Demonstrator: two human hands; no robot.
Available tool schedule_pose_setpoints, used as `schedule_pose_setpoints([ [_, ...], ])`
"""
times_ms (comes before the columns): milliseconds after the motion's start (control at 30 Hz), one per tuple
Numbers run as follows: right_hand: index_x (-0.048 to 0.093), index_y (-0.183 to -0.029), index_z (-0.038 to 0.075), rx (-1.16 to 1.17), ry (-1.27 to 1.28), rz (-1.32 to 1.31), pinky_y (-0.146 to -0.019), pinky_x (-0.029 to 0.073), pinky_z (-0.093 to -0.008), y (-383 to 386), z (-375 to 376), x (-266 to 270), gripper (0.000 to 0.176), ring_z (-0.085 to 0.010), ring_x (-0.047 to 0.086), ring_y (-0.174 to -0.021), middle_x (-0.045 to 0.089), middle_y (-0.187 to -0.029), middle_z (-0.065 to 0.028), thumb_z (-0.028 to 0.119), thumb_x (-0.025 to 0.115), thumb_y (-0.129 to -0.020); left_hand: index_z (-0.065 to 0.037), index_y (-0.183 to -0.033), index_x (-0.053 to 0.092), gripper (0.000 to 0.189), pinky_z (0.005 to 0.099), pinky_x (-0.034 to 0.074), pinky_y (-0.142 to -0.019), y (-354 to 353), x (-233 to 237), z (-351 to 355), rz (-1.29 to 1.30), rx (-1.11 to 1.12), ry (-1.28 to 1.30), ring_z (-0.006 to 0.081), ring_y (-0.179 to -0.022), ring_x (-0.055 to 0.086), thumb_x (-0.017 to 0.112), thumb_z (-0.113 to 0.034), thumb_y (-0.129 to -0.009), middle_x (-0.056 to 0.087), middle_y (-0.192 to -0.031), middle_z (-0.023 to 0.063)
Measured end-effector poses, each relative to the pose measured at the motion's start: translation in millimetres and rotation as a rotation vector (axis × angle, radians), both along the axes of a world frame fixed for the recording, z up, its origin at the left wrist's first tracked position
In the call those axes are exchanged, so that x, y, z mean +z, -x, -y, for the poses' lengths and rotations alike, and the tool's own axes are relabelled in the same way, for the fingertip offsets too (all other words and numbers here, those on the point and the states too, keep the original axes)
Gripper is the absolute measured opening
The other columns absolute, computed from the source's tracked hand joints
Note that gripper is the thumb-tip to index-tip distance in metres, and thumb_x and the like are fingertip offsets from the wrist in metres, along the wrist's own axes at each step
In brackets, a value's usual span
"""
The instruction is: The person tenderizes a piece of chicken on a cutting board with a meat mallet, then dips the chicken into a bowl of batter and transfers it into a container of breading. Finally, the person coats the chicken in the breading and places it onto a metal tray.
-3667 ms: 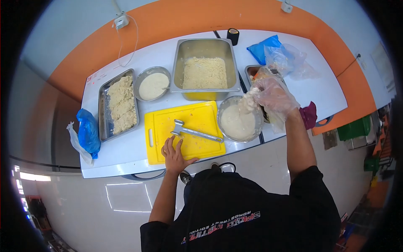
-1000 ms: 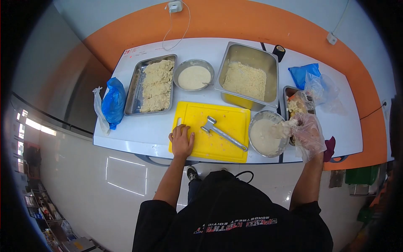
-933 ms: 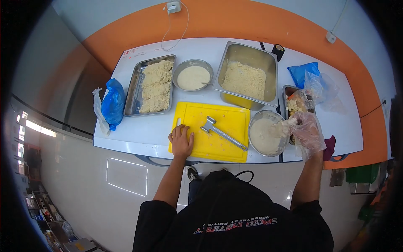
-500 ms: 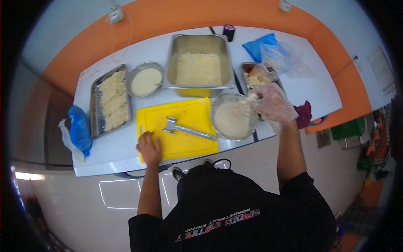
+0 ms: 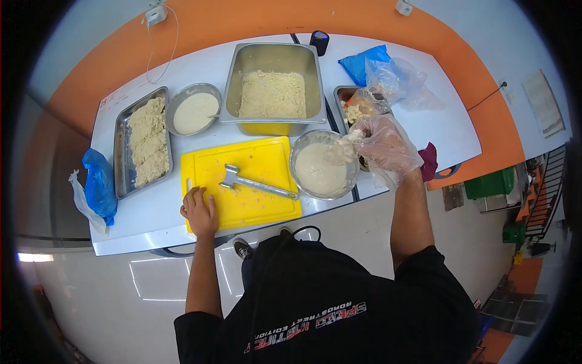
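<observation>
Batter-coated pale meat piece [image 5: 339,149]: soft, slick, we judge; pinch one end. Our clear-gloved right hand [image 5: 383,142] grips it over round steel batter bowl [image 5: 292,168]; bare left hand [image 5: 199,212] lies flat, worktop's near edge.

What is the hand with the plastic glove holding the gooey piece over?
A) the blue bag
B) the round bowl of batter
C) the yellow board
B: the gloved right hand holds the batter-coated piece just above the round batter bowl.
</observation>
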State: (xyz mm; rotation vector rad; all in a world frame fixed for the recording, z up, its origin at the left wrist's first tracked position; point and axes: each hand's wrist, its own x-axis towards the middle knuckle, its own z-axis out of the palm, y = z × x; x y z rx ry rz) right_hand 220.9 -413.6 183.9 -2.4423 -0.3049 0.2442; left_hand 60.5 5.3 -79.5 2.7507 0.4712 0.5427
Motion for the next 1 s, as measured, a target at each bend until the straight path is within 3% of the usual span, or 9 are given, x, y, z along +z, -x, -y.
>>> schedule_pose_setpoints([
  [67,0.076,-0.094,0.002,0.017,-0.051,-0.072,-0.080,0.054,-0.0396,-9.5,-0.1,-13.5,0.027,-0.0288,0.069,-0.082,0.072,-0.088,-0.0173,0.016,0.077,-0.071,-0.012,-0.127,0.064,0.035,0.0525,0.029,-0.110,-2.6,1.5,0.9,0.002,0.003,0.006,0.0301,-0.136,0.046,0.057,-0.035,-0.100,0.057,-0.138,0.0103],
  [133,0.073,-0.085,0.001,0.191,0.177,0.286,-0.074,0.052,-0.0382,-14.2,-3.0,-37.9,0.027,-0.0294,0.065,-0.073,0.070,-0.078,-0.0146,0.022,0.081,-0.072,-0.012,-0.128,0.064,0.036,0.0528,0.029,-0.111,-0.9,0.7,0.0,-0.020,0.004,-0.009,0.0298,-0.136,0.046,0.057,-0.035,-0.101,0.056,-0.138,0.0097],
  [233,0.073,-0.086,0.002,0.103,0.204,0.240,-0.080,0.053,-0.0409,-9.8,-6.6,-47.3,0.026,-0.0381,0.066,-0.084,0.071,-0.086,-0.0193,0.023,0.080,-0.071,-0.012,-0.128,0.064,0.036,0.0533,0.029,-0.111,-0.9,0.5,-1.1,0.002,-0.008,0.021,0.0297,-0.136,0.046,0.058,-0.034,-0.100,0.056,-0.138,0.0092],
  [333,0.074,-0.091,0.003,0.082,0.240,0.257,-0.084,0.052,-0.0415,-2.8,-9.4,-43.6,0.027,-0.0355,0.068,-0.091,0.071,-0.093,-0.0199,0.022,0.078,-0.072,-0.011,-0.128,0.064,0.036,0.0530,0.029,-0.110,0.1,0.0,-1.2,-0.010,0.001,0.003,0.0296,-0.135,0.047,0.058,-0.034,-0.100,0.056,-0.139,0.0090],
  [467,0.074,-0.092,0.000,0.040,0.218,0.107,-0.088,0.053,-0.0452,-2.3,-13.3,-26.0,0.024,-0.0394,0.069,-0.093,0.071,-0.094,-0.0238,0.018,0.071,-0.076,-0.011,-0.128,0.065,0.036,0.0526,0.029,-0.110,-0.8,1.5,-0.5,0.000,-0.001,-0.003,0.0295,-0.135,0.047,0.058,-0.033,-0.100,0.056,-0.138,0.0091],
  [833,0.076,-0.095,0.001,0.005,0.245,0.300,-0.089,0.053,-0.0464,-0.8,-9.6,-21.2,0.026,-0.0404,0.069,-0.094,0.072,-0.094,-0.0243,0.019,0.071,-0.076,-0.013,-0.130,0.063,0.035,0.0526,0.027,-0.112,0.4,2.2,-0.1,-0.017,0.006,0.007,0.0290,-0.137,0.046,0.058,-0.031,-0.101,0.056,-0.139,0.0086],
  [867,0.076,-0.095,0.001,0.007,0.246,0.300,-0.089,0.053,-0.0464,-3.0,-7.7,-18.7,0.026,-0.0404,0.069,-0.094,0.072,-0.094,-0.0243,0.019,0.071,-0.076,-0.013,-0.130,0.063,0.035,0.0526,0.027,-0.112,0.7,1.7,0.1,-0.017,0.008,0.009,0.0290,-0.137,0.046,0.058,-0.031,-0.101,0.056,-0.139,0.0086],
  [933,0.072,-0.100,0.000,-0.022,0.214,0.041,-0.090,0.052,-0.0415,-6.8,-6.6,-8.1,0.034,-0.0361,0.065,-0.097,0.069,-0.098,-0.0219,0.022,0.079,-0.074,-0.013,-0.129,0.063,0.034,0.0526,0.027,-0.112,0.4,2.2,0.4,-0.026,0.015,0.004,0.0288,-0.136,0.046,0.058,-0.030,-0.101,0.056,-0.139,0.0085],
  [1000,0.072,-0.099,-0.001,-0.029,0.195,0.143,-0.088,0.052,-0.0418,-9.0,0.9,-22.5,0.034,-0.0359,0.066,-0.094,0.069,-0.096,-0.0222,0.021,0.079,-0.074,-0.012,-0.128,0.064,0.035,0.0530,0.029,-0.111,0.3,2.1,0.4,-0.008,0.009,-0.005,0.0291,-0.135,0.047,0.058,-0.032,-0.100,0.056,-0.138,0.0088],
])
